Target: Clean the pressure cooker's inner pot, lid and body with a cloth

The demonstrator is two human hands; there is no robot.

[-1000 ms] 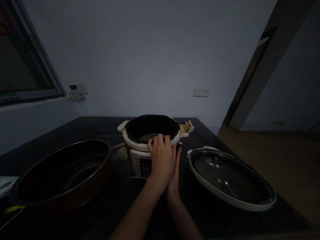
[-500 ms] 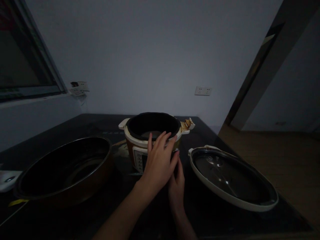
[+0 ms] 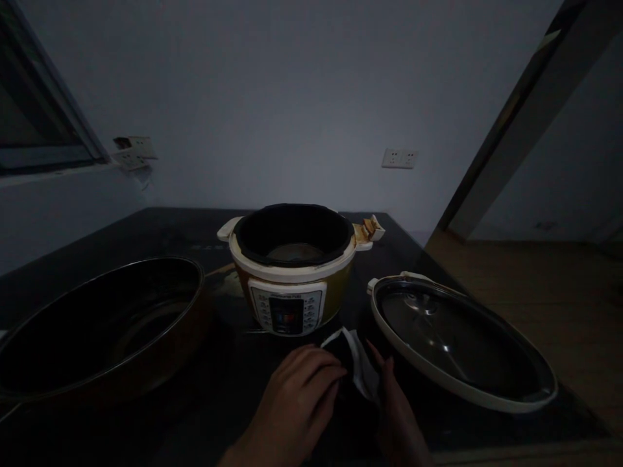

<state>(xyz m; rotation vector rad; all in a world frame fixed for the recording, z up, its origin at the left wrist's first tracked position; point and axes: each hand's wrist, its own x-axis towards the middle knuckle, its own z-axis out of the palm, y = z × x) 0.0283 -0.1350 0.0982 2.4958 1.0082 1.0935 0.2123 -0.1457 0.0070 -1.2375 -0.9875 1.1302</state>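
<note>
A thin white cloth-like piece [image 3: 363, 364] is between my hands, low in front of the cooker; its exact kind is hard to tell in the dim light. My left hand [image 3: 299, 395] is closed, fingers bent and pressed together at the piece's left side. My right hand [image 3: 396, 408] grips it from the right, with the palm in shadow. Just beyond stands a white and brownish electric pressure cooker [image 3: 292, 275], lidless, its dark inner pot [image 3: 253, 240] showing. The cooker's lid [image 3: 457, 347] lies at the right with its inner side up.
A large dark pan [image 3: 195, 305] stands at the left on the black tabletop [image 3: 233, 415]. Wall sockets [image 3: 399, 158] are on the back wall, with more sockets [image 3: 141, 148] near the window. Wooden floor [image 3: 525, 279] shows beyond the table's right edge.
My hands have come down and apart from in front of the cooker, uncovering its control panel. The white piece now shows between them. The view has tilted slightly downward.
</note>
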